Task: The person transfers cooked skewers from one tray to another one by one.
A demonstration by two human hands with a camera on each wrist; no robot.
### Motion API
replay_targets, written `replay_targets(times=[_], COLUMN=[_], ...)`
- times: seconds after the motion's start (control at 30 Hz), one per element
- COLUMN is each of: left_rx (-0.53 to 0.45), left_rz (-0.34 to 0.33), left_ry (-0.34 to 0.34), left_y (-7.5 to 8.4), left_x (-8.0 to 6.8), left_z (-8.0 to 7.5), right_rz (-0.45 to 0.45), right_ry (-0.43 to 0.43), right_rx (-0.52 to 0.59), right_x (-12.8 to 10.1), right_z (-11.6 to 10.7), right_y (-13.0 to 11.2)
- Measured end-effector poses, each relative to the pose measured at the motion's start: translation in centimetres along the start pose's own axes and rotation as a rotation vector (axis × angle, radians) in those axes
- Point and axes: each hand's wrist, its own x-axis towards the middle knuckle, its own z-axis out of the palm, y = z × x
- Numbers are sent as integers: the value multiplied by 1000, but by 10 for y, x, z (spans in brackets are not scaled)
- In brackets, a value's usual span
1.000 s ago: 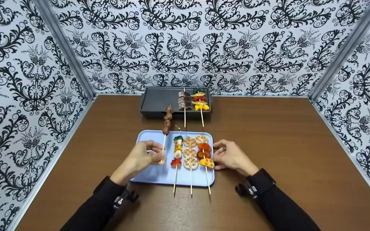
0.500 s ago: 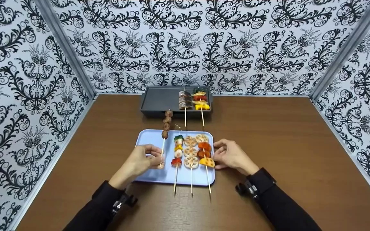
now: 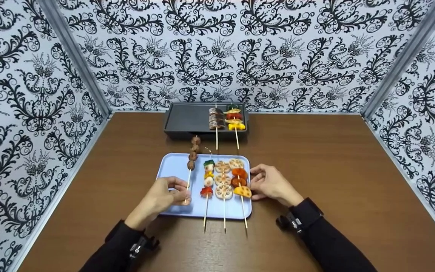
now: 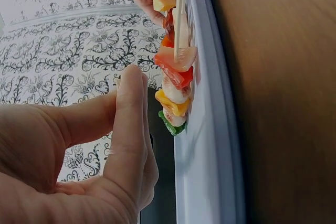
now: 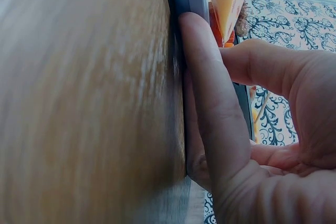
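Left hand (image 3: 164, 194) pinches brown-ball skewer (image 3: 191, 165); right hand (image 3: 272, 184) touches tray (image 3: 170, 166), grip unclear. Best held level, clear of mixed skewer (image 3: 209, 182).

brown wooden table (image 3: 334, 151) | 3 white walls (image 3: 213, 56), black scrollwork | 2 grey corner posts (image 3: 76, 56)

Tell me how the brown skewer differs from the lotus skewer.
The brown skewer carries dark, rounded pieces; the lotus skewer carries pale, flat, holed slices. The brown skewer is pinched in the left hand; the lotus skewer lies on the tray. Both have thin, pale sticks.
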Motion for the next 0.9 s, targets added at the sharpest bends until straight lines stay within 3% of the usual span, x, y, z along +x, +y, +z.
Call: replay_targets(times=[0.27, 0.47, 0.7, 0.9], left_rx=[17, 13, -63, -47], left_rz=[-1, -29, -88, -99], left_ry=[-11, -30, -90, -108], left_y=[-1, -2, -5, -7], left_x=[-5, -9, -11, -14], left_z=[2, 3, 5, 5], right_rz=[-3, 3, -25, -39], right_ry=[6, 12, -14, -24], right_rx=[1, -4, 14, 14], right_x=[-1, 0, -1, -2], right_z=[2, 1, 0, 1], right_y=[0, 0, 0, 0])
